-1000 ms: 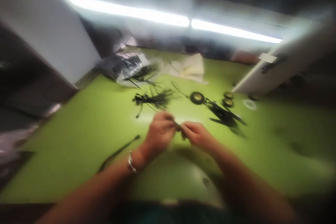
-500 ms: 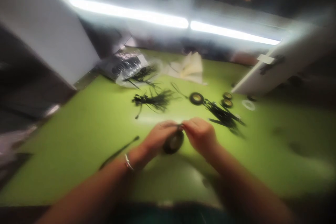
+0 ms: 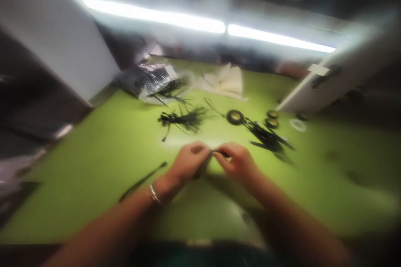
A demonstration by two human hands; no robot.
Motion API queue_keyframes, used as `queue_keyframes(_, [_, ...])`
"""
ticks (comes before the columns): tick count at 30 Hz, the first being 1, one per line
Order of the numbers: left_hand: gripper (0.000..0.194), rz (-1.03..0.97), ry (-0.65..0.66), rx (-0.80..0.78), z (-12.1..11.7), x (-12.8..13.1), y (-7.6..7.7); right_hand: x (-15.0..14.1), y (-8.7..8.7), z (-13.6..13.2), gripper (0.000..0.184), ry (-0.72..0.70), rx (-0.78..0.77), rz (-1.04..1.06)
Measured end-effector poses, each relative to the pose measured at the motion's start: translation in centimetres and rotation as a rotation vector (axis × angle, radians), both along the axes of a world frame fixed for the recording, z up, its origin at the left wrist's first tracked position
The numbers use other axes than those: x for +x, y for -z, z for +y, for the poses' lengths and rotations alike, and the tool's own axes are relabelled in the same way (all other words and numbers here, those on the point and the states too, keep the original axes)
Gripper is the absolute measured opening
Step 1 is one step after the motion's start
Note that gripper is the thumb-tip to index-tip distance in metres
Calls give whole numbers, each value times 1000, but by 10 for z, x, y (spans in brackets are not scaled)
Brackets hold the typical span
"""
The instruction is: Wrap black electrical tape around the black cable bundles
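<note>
My left hand (image 3: 190, 159) is closed, its thumb and fingers pinching a thin black strand, seemingly a cable (image 3: 213, 151). Opposite it, my right hand (image 3: 240, 159) pinches the same dark strand, fingertips almost touching the left ones. Blur hides how the strand runs inside the fingers. A dark patch shows below the left palm, too unclear to name. Left of my left wrist, a single black cable (image 3: 144, 180) lies on the green table. Beyond my hands lies a bunch of black cables (image 3: 184, 119), and a second black bundle (image 3: 266, 135) is to the right.
A black tape roll (image 3: 234, 117) lies beside the right bundle, with smaller rolls (image 3: 272, 122) and a white ring (image 3: 297, 124) farther right. At the back are a clear plastic bag (image 3: 156, 79) of cables and crumpled pale paper (image 3: 230, 82). White panels (image 3: 313, 79) flank the green table (image 3: 94, 154).
The black tape roll that hung below my fingertips no longer shows there. My right hand has shifted slightly left and turned, its thumb and forefinger now more visible.
</note>
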State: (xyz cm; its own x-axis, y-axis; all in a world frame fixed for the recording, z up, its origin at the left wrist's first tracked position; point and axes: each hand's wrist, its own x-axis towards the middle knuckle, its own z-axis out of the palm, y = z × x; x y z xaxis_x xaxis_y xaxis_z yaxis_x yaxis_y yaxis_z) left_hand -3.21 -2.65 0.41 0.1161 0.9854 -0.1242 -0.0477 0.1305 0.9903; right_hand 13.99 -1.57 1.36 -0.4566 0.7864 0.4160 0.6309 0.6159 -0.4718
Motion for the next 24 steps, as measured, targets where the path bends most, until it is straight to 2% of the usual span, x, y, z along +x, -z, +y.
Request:
queue_keyframes(3, [15,213,14,304,1,-2,-5,1,-4,2,29,-90,-383,57])
queue_keyframes(5, [16,277,41,401,2,-4,-8,2,-7,4,33,-156,-520,105])
queue_keyframes(7, [20,251,89,357,3,-5,-8,4,-10,6,34,-197,-606,173])
queue_keyframes(11, [27,46,167,95,3,-3,-2,8,-16,8,29,-196,-658,228])
queue_keyframes(14, [31,-56,146,3,2,-1,3,8,-17,7,24,-140,-556,225])
queue_keyframes(16, [34,-64,114,-23,3,-1,4,8,-15,6,23,-109,-434,188])
queue_keyframes(21, [27,-60,110,-119,7,-5,7,8,-7,2,14,-24,23,-54])
queue_keyframes(24, [24,-116,101,-182,10,-8,8,7,-4,1,15,59,304,-207])
